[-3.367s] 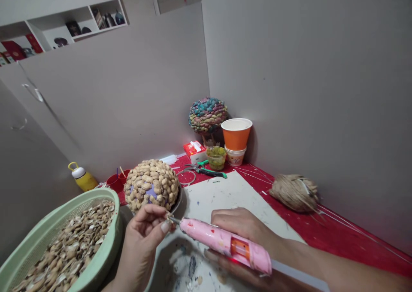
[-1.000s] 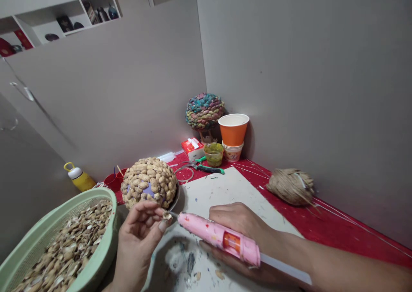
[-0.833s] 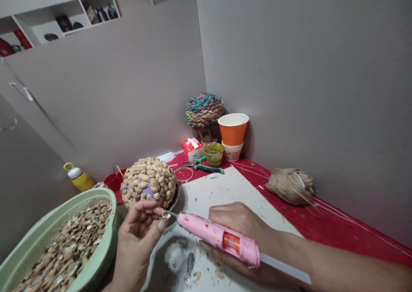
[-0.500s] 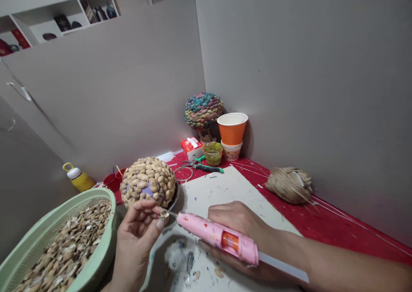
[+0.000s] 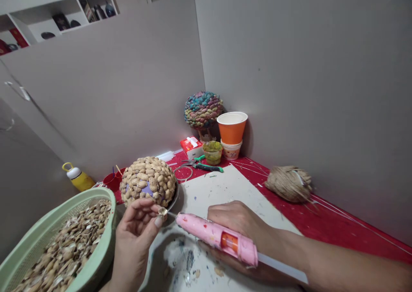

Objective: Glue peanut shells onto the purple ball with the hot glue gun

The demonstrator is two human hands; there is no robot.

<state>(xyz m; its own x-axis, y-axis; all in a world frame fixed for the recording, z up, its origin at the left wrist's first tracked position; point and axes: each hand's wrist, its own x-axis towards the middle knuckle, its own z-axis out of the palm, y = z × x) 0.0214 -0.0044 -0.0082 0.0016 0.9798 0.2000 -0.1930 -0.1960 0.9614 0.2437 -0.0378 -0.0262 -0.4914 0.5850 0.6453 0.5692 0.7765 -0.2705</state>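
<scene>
My left hand (image 5: 137, 236) pinches a small peanut shell (image 5: 162, 211) between thumb and forefinger, its hollow side facing up. Wrapped in my right hand (image 5: 238, 219) is a pink glue gun (image 5: 209, 232), its nozzle pointing left at the shell and a clear glue stick (image 5: 283, 268) sticking out behind. Just beyond my left hand sits a ball covered in peanut shells (image 5: 149, 178), resting in a dish, with purple patches showing through. At the lower left, a green basket (image 5: 111, 227) holds a heap of shells (image 5: 71, 249).
Behind stand a colourful shell-covered ball (image 5: 203, 109), an orange cup (image 5: 231, 129), a green-stained tub (image 5: 213, 153), a red tissue pack (image 5: 192, 147) and pliers (image 5: 207, 168). A twine ball (image 5: 288, 184) lies right; a yellow bottle (image 5: 79, 178) stands left.
My left hand and the shell have shifted very slightly left, leaving a little more space before the glue gun's body. Both grips are unchanged.
</scene>
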